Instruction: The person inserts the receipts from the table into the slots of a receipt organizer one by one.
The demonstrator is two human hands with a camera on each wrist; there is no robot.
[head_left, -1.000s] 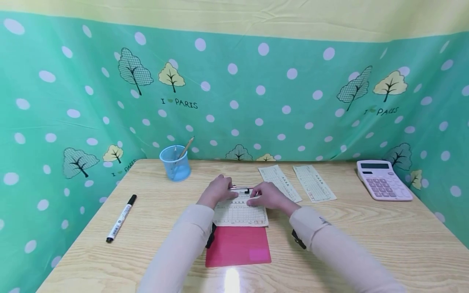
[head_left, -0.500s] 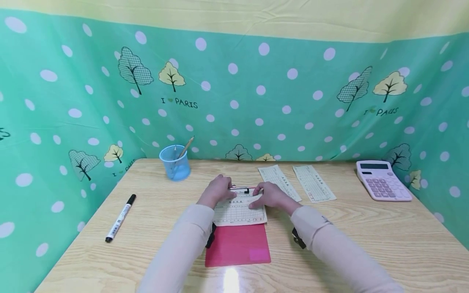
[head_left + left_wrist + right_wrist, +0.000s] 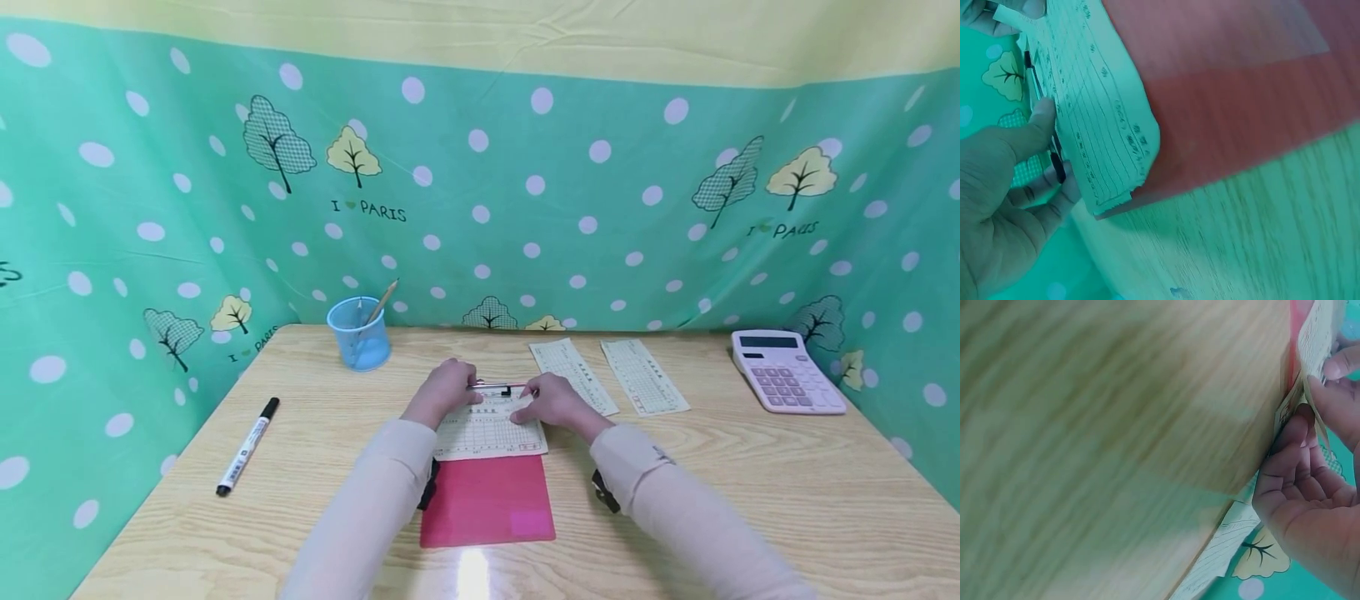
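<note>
A printed paper form (image 3: 491, 437) lies over the upper part of a red clipboard (image 3: 487, 504) on the table. At the board's far edge sits a thin metal clip (image 3: 489, 385) with black ends. My left hand (image 3: 444, 390) grips that clip; in the left wrist view the thumb (image 3: 1042, 115) presses on it from above and the fingers curl round behind. With thumb and fingers, my right hand (image 3: 557, 402) pinches the form's upper right edge. In the right wrist view the paper (image 3: 1311, 347) bends up between thumb and forefinger.
Two more printed slips (image 3: 643, 377) lie behind the right hand. A pink calculator (image 3: 787, 371) stands at the far right. On the left are a blue mesh pen cup (image 3: 362, 337) with pencils and a black-capped marker (image 3: 247, 447). A green dotted curtain (image 3: 480, 200) hangs behind the table.
The form has slid slightly away from me, toward the clip, baring a little more of the red board. My right hand has shifted slightly along its edge; the left keeps its place.
</note>
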